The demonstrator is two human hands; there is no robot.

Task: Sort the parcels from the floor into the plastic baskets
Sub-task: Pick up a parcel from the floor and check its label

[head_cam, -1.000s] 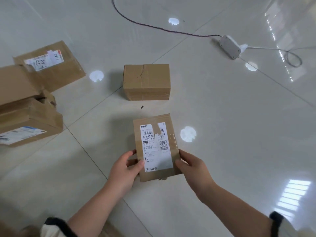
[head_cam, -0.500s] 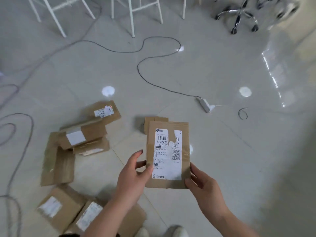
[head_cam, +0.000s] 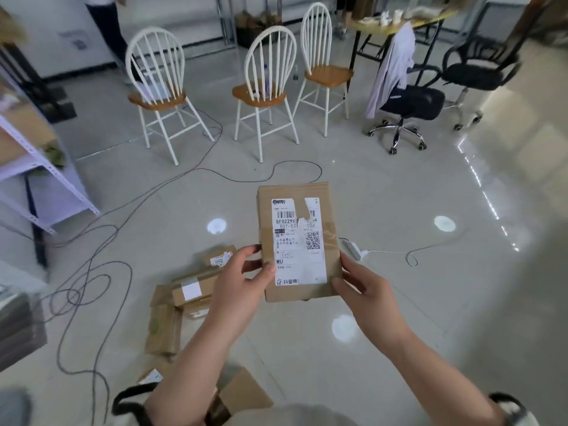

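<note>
The parcel (head_cam: 299, 241) has come up off the floor (head_cam: 399, 195). The left hand (head_cam: 242, 284) and right hand (head_cam: 365, 290) grip its sides, high above the other boxes (head_cam: 190, 290). No basket shows yet, so carrying comes next.

A brown cardboard parcel (head_cam: 329, 210) is being shown with a white label (head_cam: 299, 241) printed in black bars, a black square code and black characters. Other brown parcels (head_cam: 190, 290) are being seen on a pale grey glossy tiled floor (head_cam: 430, 302), crossed by black cables (head_cam: 92, 272). Three chairs (head_cam: 264, 87) are being shown with white spindle backs and orange-brown seats
</note>
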